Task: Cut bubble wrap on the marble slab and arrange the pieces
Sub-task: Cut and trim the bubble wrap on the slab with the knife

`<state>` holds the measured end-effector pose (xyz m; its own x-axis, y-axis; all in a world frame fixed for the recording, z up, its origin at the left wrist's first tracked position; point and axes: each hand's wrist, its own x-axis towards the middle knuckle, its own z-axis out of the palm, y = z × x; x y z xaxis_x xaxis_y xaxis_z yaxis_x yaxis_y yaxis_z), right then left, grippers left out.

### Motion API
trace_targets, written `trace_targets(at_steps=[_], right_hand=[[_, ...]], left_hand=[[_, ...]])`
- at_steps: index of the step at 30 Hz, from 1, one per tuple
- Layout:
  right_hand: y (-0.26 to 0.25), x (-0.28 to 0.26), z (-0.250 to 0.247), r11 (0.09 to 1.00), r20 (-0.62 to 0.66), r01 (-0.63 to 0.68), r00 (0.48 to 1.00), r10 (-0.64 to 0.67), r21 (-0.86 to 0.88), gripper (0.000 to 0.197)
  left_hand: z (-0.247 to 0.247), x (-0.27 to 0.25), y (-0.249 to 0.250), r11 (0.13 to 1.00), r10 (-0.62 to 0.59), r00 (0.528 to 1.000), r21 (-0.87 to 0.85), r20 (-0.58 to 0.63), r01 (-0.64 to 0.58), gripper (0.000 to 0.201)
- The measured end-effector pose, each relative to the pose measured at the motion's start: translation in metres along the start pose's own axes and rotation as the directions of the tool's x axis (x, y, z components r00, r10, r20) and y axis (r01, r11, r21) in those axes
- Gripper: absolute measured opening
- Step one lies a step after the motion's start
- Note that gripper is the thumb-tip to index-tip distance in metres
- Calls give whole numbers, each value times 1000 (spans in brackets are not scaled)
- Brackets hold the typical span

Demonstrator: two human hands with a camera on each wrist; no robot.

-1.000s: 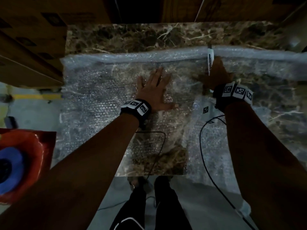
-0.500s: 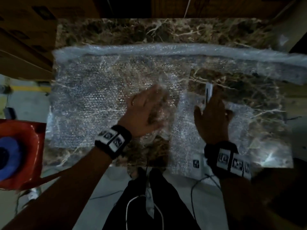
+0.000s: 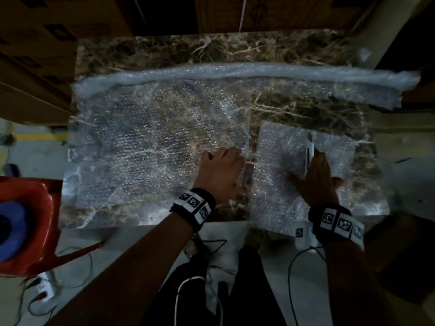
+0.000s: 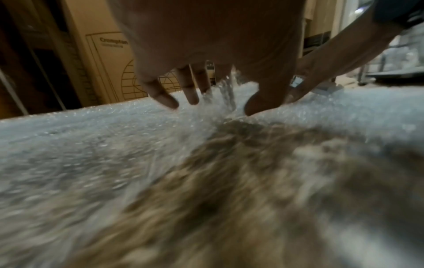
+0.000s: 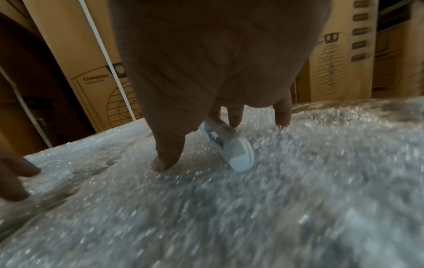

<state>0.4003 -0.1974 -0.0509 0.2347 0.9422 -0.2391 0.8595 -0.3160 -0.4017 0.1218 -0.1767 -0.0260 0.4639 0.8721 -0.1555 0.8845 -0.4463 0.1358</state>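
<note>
Cardboard boxes, perhaps red chair

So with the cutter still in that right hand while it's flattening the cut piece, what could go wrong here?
The cutter lies under the right hand, tip forward; if the blade is out, it could nick the cut piece. That piece hangs over the marble slab near edge, so it may slide off. The left hand pinches the large sheet and may drag it.
</note>
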Motion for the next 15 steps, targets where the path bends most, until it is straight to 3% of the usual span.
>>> trace_targets(at_steps=[2,6,8,11,15], right_hand=[[9,1,-7,999,0,37,999,-37,10,91],[25,1,-22,998,38,62,997,-63,15,87],[34,-3,-28,995,40,97,995,-97,-4,83],[53,-2,-35,982,55,188,981,-188,-2,83],[81,3,-46,981,82,191,978,-192,21,81]], left_hand=[[0,3,13,999,-41,999,-6,17,41,69],[11,-2,37,991,-134,971,-25,-195,132,32],[15,-7,47,980,-196,947,-88,-256,179,32],[26,-11,59,943,-289,922,-240,-259,228,43],[42,-11,78,909,-319,916,-352,-245,222,36]])
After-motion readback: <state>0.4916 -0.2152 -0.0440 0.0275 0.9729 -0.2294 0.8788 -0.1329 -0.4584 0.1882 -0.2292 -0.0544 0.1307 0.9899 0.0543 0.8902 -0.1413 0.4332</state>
